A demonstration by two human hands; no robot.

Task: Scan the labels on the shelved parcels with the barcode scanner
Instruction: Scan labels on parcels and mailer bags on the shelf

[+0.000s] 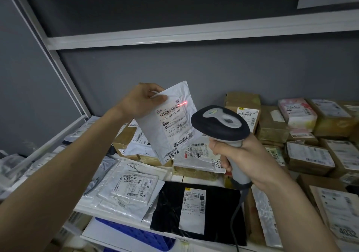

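Two hands busy here: the left hand (pixel 141 100) pinches the top corner of a white mailer (pixel 171 121), holding it up tilted above the shelf (pixel 124 226). Its label (pixel 173 124) faces the barcode scanner (pixel 223 135), which the right hand (pixel 246 160) grips by the handle. Red scan line (pixel 183 103) sits just beside the top barcode. Loads of parcels (pixel 303 133) piled underneath.

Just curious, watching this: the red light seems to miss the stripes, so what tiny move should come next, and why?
Probably tilt the barcode scanner in the right hand slightly left. The red line falls on the white parcel, held up by the left hand, mostly just right of the top barcode, so it likely has not crossed all the bars.
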